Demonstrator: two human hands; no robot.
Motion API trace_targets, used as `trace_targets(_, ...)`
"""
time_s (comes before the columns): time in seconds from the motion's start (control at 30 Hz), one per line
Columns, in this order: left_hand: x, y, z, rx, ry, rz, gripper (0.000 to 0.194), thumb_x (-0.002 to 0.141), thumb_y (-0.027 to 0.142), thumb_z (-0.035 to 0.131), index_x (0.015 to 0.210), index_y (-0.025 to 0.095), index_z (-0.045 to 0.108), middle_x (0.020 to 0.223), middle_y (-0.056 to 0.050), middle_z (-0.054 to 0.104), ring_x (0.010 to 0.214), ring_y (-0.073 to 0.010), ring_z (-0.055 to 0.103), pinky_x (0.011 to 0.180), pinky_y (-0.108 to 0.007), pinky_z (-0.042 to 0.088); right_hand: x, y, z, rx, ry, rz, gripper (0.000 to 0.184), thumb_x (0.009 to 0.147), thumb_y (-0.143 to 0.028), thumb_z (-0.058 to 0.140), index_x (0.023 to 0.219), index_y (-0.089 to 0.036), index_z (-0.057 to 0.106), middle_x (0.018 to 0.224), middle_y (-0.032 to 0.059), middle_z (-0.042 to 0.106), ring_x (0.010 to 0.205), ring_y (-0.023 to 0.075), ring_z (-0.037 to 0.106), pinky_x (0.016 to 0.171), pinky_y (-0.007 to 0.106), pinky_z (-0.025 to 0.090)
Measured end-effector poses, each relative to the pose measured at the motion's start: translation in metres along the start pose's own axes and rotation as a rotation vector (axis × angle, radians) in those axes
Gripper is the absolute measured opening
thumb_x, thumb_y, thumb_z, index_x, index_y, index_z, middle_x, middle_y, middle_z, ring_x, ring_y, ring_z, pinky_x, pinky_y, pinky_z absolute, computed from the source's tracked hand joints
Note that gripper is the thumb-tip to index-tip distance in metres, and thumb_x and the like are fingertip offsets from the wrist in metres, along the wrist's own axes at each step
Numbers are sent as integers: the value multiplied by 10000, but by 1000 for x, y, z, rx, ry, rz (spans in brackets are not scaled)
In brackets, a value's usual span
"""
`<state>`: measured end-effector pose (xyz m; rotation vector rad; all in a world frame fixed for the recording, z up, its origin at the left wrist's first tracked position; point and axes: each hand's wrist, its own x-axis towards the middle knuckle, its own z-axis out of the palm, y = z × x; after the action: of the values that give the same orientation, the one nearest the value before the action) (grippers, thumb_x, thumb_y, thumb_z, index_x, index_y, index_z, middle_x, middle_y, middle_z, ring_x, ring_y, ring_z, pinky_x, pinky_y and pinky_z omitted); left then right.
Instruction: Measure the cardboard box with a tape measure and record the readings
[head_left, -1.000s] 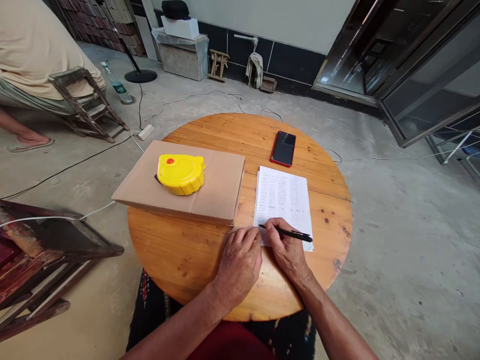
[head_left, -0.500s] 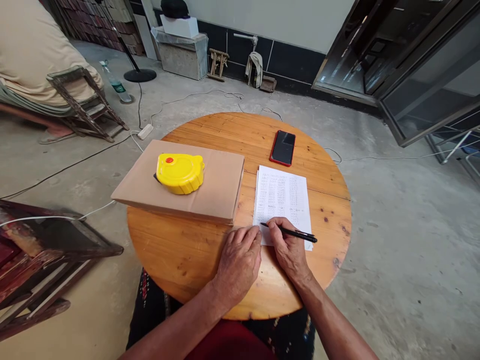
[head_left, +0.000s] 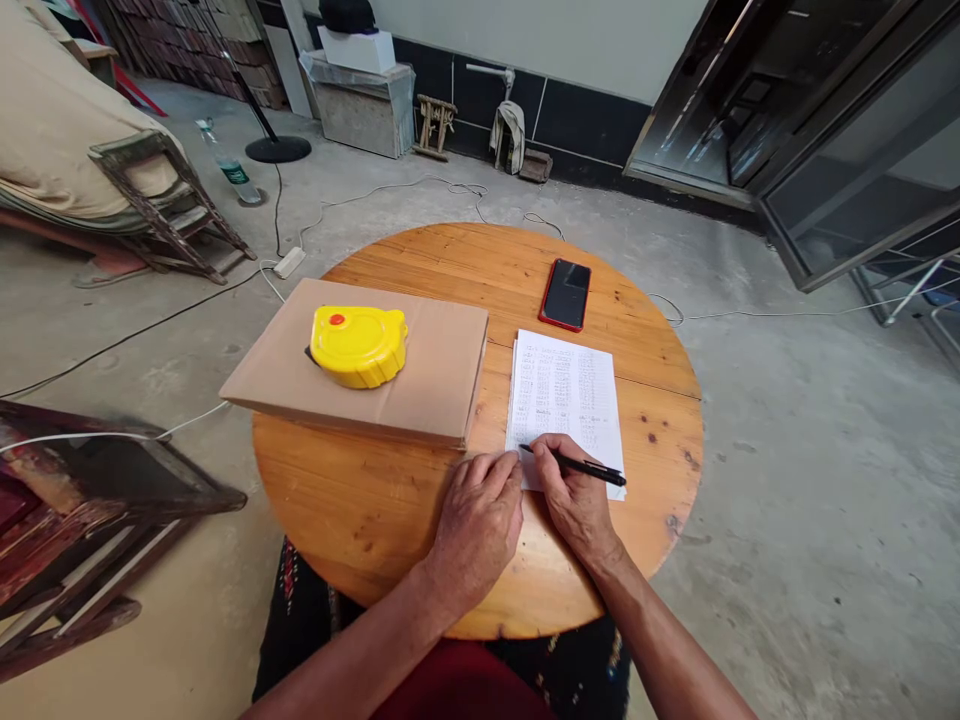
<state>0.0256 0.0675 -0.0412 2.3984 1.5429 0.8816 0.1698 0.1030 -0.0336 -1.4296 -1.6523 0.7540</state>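
My right hand (head_left: 576, 500) is closed around a slim black pen (head_left: 592, 468), its tip on the lower left part of a white paper sheet (head_left: 566, 385). Columns of small handwriting cover the sheet, too small to read. Beneath it, the edge of another sheet shows. My left hand (head_left: 480, 515) rests palm down on the round wooden table (head_left: 360, 500), against the paper's lower left corner. Its fingers are curled and held together, and nothing shows in them.
A flat cardboard box (head_left: 435, 385) lies on the table's left side, bearing a yellow plastic case (head_left: 360, 345) with a red button. Behind the paper lies a phone (head_left: 566, 294) in a red case. Wooden chairs, a bottle (head_left: 232, 170) and cables are on the floor.
The pen's rear end has shifted slightly left and its tip has barely moved. My left hand and the sheet have stayed put. The view has turned slightly.
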Motion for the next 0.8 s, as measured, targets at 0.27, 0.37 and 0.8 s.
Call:
trace_targets(0.27,0,0,-1,-13,-6,-4,331,884,85,517,1201,120,609,1189,-91,667,1062,-252,551,933,-422,481,-1,2,-1,42,-16,2,203,945,-287,488,809,-188,604,670,-24,546,602,126,471,585,246,394)
trace_targets(0.37,0,-1,0,-13,-13,-5,330,887,89,514,1202,122,607,1189,-93,666,1056,-254,549,924,-427,484,-1,4,0,63,-6,13,196,945,-293,496,827,-188,612,699,-18,568,625,129,486,605,247,405)
trace_targets(0.8,0,0,-3,0,-54,2,329,893,94,505,1205,127,602,1210,-85,649,1040,-250,531,901,-421,472,-2,3,-1,94,35,22,193,937,-288,501,805,-191,604,656,-32,534,586,122,453,572,249,377)
